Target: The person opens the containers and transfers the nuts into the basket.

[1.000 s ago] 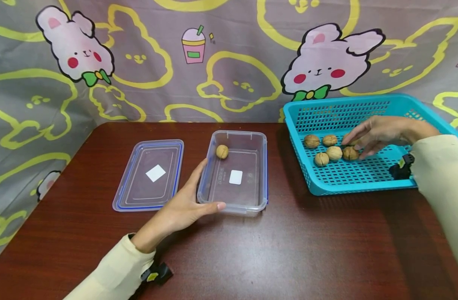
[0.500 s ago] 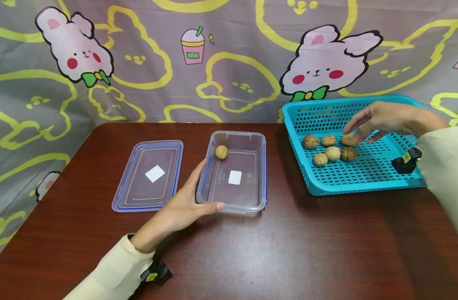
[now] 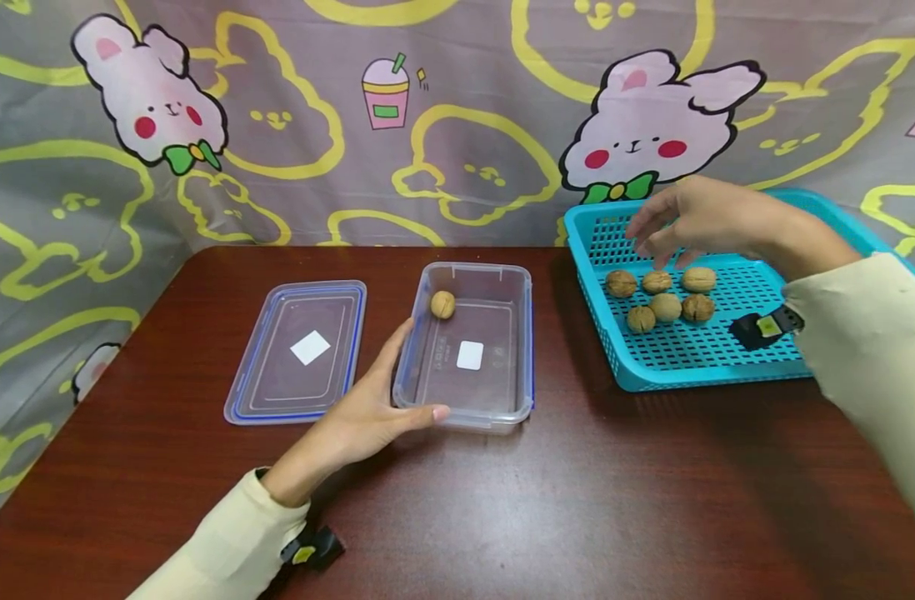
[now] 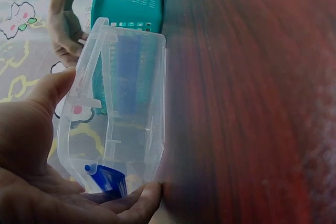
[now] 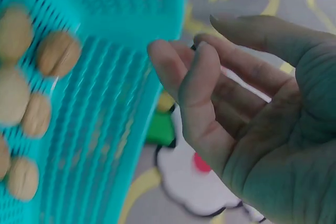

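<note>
My left hand (image 3: 360,417) holds a clear plastic food container (image 3: 465,400) by its near left corner, thumb on the front rim and fingers along the left side. Its blue latch (image 4: 107,179) shows beside those fingers in the left wrist view. One walnut (image 3: 442,305) lies in the container's far left corner. Above a turquoise basket (image 3: 630,377) hovers my right hand (image 3: 716,218), its fingers loosely bent with nothing between them. Under it, several walnuts (image 3: 698,307) sit in two rough rows. The right wrist view shows the bare palm beside the basket wall.
A clear lid (image 3: 296,358) with a blue seal and a white sticker lies flat left of the container. All stand on a dark red-brown table (image 3: 577,500). A patterned cloth (image 3: 472,83) hangs behind the table.
My right hand has come off the walnuts, risen and moved left over the basket. One elongated walnut beneath it is now uncovered. My left hand and the container stay put.
</note>
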### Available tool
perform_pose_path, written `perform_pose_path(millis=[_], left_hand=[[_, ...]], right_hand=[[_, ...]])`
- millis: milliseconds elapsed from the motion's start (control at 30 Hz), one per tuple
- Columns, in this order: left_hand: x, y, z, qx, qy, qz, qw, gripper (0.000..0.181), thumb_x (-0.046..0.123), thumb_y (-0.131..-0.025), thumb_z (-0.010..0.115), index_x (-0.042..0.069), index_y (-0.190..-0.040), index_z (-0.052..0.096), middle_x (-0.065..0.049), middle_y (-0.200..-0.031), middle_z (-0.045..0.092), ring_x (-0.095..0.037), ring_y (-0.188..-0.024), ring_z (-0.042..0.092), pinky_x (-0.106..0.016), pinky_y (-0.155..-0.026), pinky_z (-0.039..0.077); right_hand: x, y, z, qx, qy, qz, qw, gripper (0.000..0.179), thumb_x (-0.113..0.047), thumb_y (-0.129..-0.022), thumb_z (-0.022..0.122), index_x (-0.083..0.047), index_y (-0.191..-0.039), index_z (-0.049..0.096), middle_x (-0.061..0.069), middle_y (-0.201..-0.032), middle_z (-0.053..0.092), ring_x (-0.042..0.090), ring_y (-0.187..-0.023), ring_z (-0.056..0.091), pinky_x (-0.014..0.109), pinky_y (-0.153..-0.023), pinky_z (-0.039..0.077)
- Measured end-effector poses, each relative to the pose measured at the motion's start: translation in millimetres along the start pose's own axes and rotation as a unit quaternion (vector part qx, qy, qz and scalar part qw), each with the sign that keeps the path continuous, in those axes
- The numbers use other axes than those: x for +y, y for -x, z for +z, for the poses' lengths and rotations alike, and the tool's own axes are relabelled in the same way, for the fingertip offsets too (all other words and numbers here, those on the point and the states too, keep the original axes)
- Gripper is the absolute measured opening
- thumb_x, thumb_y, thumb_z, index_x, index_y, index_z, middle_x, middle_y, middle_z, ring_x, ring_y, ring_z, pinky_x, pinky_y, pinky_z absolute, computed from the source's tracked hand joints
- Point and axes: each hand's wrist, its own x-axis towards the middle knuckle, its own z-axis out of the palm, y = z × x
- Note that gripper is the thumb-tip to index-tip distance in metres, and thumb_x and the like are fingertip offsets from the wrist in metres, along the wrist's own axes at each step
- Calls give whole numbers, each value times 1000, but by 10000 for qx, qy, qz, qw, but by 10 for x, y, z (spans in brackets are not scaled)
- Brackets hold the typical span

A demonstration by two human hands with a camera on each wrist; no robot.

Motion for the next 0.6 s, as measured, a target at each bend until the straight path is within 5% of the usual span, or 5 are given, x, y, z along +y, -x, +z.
perform_pose_path(millis=[367,600], left_hand=[[-5,-8,5,-9,55,35,10000,118,36,-88,85,29,-170,0,-18,-171,27,-41,-153,36,-64,-124,27],[-1,-4,1,12,108,1,9999,118,35,-88,85,29,-170,0,-19,-170,30,-41,-150,39,-63,-124,28]], right_hand=[[-606,99,317,626,-264,-314,9972,38,-21,-101,70,-2,-134,67,20,-124,73,26,-96,74,40,-78,65],[-851,71,449,673,-1255,-398,9890,36,-19,-102,68,-6,-135,64,13,-122,72,23,-96,71,36,-82,64]])
